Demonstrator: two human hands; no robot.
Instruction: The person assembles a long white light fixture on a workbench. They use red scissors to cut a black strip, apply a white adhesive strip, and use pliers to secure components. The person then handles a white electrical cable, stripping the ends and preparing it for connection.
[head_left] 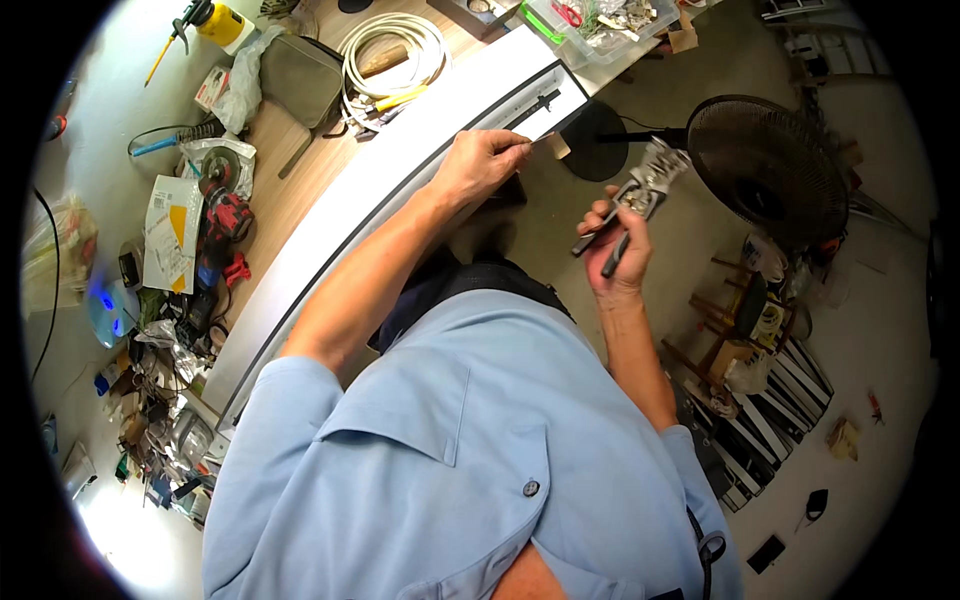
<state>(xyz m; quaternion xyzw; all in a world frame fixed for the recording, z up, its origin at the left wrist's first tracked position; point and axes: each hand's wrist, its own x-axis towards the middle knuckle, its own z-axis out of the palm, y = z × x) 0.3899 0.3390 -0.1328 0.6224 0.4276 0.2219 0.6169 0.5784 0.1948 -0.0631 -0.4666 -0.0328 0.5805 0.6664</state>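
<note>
My right hand (628, 250) grips a pair of wire-stripper pliers (643, 193) by its dark handles, its metal jaws pointing up and away, held in the air right of the bench. My left hand (480, 165) is closed in a pinch over the front edge of a long white housing (345, 205) with a black edge strip. Whatever lies between those fingertips is too small to make out. Just beyond them is a small beige piece (558, 145). A dark slotted part (535, 106) lies in the open channel at the housing's far end.
Behind the housing lie a coiled white hose (425, 50), an olive pouch (300, 80) and a red angle grinder (228, 212). A clear plastic bin (605, 40) of odds and ends stands at the far right. On the floor, a black fan (765, 165) stands near my right hand.
</note>
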